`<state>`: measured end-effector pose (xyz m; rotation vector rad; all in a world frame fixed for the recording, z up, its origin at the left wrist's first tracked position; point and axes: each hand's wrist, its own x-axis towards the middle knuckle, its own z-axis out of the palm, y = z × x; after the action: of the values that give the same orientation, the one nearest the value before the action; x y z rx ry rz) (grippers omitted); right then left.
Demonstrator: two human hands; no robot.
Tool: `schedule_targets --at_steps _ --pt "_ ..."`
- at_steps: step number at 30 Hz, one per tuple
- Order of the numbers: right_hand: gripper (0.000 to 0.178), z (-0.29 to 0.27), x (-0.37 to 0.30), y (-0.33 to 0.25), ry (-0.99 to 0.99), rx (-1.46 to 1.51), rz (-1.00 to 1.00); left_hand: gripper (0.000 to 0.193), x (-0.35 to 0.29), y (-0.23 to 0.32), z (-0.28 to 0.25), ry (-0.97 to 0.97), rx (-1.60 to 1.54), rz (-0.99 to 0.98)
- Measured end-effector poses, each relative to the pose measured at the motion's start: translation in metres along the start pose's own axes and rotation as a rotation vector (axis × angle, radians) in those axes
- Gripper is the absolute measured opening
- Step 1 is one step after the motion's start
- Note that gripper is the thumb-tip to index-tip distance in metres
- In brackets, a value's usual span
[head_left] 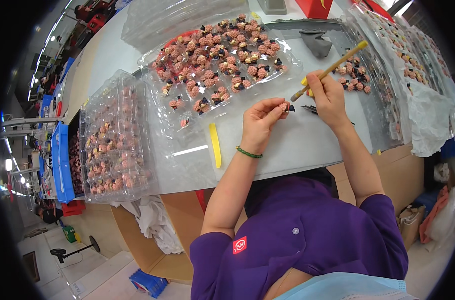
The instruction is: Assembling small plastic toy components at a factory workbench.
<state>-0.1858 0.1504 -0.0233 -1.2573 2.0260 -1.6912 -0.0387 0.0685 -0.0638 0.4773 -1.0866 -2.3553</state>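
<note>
My left hand (260,122), with a green cord at the wrist, pinches a small figurine part (286,106) with pink bumpy curls and a dark end. My right hand (326,100) is closed round a wooden-handled brush (337,63), which slants with its yellow end up and its darker tip down near the figurine part. A bit of yellow also shows beside the right fingers; I cannot tell what it is. Beyond the left hand, a clear plastic tray (160,106) carries many similar pink and dark pieces (207,75). Thin dark tools (310,108) lie under my right hand.
More filled clear trays stand at left (142,170) and in a stack at right (387,95). Loose pieces (355,75) lie to the right. A grey cloth-like piece (316,44) sits at the back. Yellow tape (215,145) marks the table; a blue bin (62,162) stands far left.
</note>
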Motion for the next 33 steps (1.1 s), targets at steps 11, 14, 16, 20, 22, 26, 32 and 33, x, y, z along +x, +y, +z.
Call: schedule_targets --at_steps 11,14,16,20,22,26,32,33 --pt "0.028 0.004 -0.009 -0.007 -0.125 0.136 -0.095 0.02 0.002 -0.001 0.005 0.014 0.017 0.039" --pt "0.028 0.002 -0.003 -0.002 -0.049 -0.022 -0.063 0.021 0.0 -0.005 0.001 0.01 0.029 0.041" --pt "0.028 -0.001 -0.005 -0.004 -0.037 0.03 -0.05 0.021 0.002 -0.006 0.0 0.013 0.031 0.056" --pt "0.028 0.001 -0.004 -0.002 -0.078 0.178 0.088 0.02 0.002 -0.005 0.001 -0.004 0.035 0.043" --pt "0.028 -0.001 -0.004 0.002 -0.036 0.111 0.067 0.02 0.001 -0.006 0.001 -0.007 0.023 0.041" --pt "0.028 0.002 -0.01 -0.011 -0.002 0.317 0.005 0.019 0.002 -0.003 0.003 0.01 0.004 0.055" --pt "0.028 -0.001 -0.011 -0.004 0.019 0.123 -0.015 0.019 0.002 -0.004 0.002 -0.014 0.01 0.078" --pt "0.028 -0.001 -0.012 -0.006 0.017 0.122 -0.013 0.019 0.001 -0.004 0.003 -0.012 0.008 0.077"
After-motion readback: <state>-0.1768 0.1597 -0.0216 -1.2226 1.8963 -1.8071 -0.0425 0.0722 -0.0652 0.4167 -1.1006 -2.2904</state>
